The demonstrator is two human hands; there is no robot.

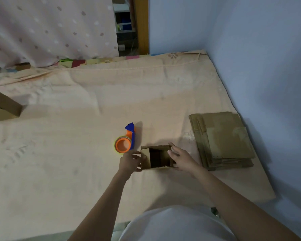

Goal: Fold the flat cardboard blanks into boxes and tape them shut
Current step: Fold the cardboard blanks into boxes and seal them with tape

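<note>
Small open cardboard box sits on the peach bedsheet, low centre, top flaps up, dark inside showing. Left hand at the box's 9 o'clock side, fingers curled around its left flap and wall, gripping it. Right hand at the 3 o'clock side, fingers fairly straight and spread, pressing against the right flap; not curled round it. Tape dispenser, orange roll with blue handle, lies at 10 o'clock from the box, just beside the left hand, not touched. Stack of flat cardboard blanks at 2 o'clock from the box, near the blue wall. Finished box far off at 9 o'clock, at the frame edge.
</note>
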